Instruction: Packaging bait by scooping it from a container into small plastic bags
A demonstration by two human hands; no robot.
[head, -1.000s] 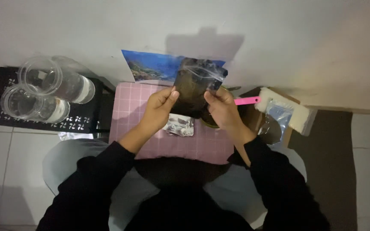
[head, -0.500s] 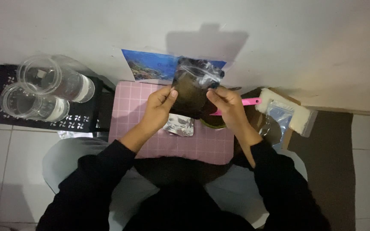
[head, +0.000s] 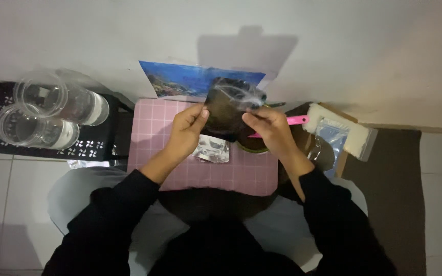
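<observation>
I've got a clear plastic bag with dark contents (head: 229, 105) up over the pink gridded mat (head: 155, 134), pinched by my left hand (head: 186, 130) at nine o'clock and my right hand (head: 268, 128) at three. A crinkled silver foil packet (head: 211, 148) lies at six; a pink-handled tool (head: 295, 120) lies beyond my right hand.

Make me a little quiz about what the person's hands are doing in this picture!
1. True or false: both hands hold the clear plastic bag with dark stuff inside.
2. What lies on the pink grid mat just below the left hand? A) a small silver packet B) a red cup
3. What colour is the tool handle beside the right hand?

Key: 1 true. 2 A, the silver packet. 3 pink, the pink handle.
</observation>
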